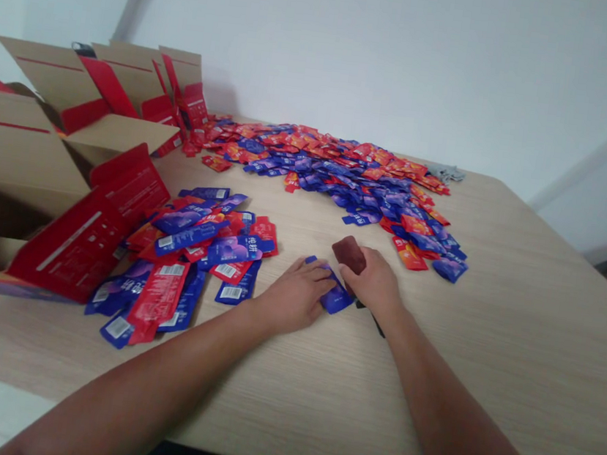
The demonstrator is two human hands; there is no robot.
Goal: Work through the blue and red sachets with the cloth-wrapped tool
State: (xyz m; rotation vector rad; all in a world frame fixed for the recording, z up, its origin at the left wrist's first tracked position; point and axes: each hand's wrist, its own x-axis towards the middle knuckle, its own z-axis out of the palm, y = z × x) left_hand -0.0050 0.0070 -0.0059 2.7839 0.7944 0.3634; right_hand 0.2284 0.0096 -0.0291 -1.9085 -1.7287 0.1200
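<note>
L grip (297, 294) on pouch (336, 300), axis to near R

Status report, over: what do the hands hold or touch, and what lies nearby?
Left hand on blue pouch. Right hand holding brown block. Loose pouches lie to the left.

blue-violet sachet (336, 300), reddish-brown block (349, 253), red, orange and blue packets (343, 177), pale wood-grained table (493, 347), red-striped tan flaps (9, 147)
</note>
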